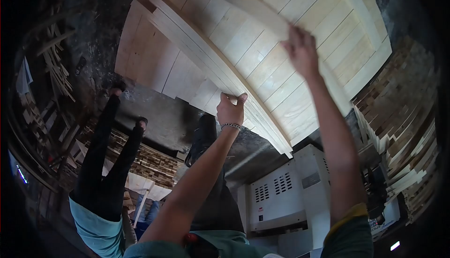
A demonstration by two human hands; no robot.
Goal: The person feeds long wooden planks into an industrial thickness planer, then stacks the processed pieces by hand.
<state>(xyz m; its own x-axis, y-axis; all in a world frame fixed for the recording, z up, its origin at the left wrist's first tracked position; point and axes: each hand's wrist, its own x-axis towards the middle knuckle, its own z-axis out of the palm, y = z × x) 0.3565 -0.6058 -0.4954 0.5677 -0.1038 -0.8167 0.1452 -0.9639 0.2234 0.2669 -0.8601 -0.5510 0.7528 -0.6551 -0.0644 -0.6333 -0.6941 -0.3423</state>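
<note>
My left hand [231, 110], with a chain bracelet at the wrist, is closed on the near edge of a stack of long pale wooden strips [206, 61]. The strips lie diagonally over a large panel of light boards [253, 47]. Farther right, my right hand [301, 49] is blurred, its fingers bent at the edge of another long board [243, 9], also blurred by motion. That board runs diagonally across the panel. One more narrow strip [358, 11] lies near the panel's right side.
A person in dark trousers [101, 164] stands at the left. Below the panel is a white vented machine cabinet [276, 192]. Stacked wood pieces [408, 131] fill the right side, and loose slats [56, 65] lie at the far left.
</note>
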